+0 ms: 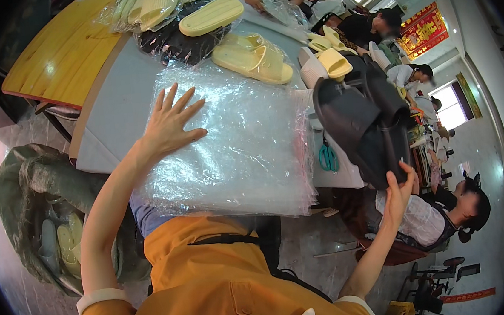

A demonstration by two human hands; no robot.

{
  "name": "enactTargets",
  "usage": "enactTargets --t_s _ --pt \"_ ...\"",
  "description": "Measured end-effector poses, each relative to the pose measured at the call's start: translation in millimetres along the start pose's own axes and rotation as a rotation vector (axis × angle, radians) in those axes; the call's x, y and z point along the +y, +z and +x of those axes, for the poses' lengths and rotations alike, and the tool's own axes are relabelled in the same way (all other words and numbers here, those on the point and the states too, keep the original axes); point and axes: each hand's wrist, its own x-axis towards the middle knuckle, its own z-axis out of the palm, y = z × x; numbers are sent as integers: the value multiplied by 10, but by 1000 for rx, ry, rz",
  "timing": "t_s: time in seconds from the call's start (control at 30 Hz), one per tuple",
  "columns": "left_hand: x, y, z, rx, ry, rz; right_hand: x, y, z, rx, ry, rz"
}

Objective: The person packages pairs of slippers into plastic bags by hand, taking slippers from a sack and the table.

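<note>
My left hand (pixel 171 124) lies flat with fingers spread on a thick stack of clear plastic bags (pixel 245 152) at the table's near edge. On the right, my right hand (pixel 400 195) grips the near end of a pair of black slippers (pixel 360 121), thumb and fingers at the sole's edge. Just beyond the bags sits a pale yellow slipper pair in a clear bag (pixel 252 58). A single yellow slipper (pixel 211 16) rests on a dark plastic-wrapped bundle (pixel 179 41). Teal-handled scissors (pixel 327 157) lie between the bags and the black slippers.
Bagged slippers (pixel 152 10) are piled at the far left, near a yellow wooden table (pixel 63 51). Loose yellow slippers (pixel 332 60) lie beyond the black pair. A big green sack (pixel 39 188) with slippers inside stands on the floor at left. Several people work along the right side.
</note>
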Motion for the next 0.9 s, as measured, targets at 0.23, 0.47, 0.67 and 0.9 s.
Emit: enactTargets --t_s 0.23,0.47,0.67,0.9 --pt "-92 144 15 66 34 -23 -289 1427 -293 -340 -76 118" --pt "-157 147 6 213 60 -136 421 1867 -523 -658 100 171" --pt "-330 188 95 256 7 -435 741 1358 -133 -490 71 -170" --pt "12 -272 276 81 134 -441 1466 1069 138 -276 -125 -880"
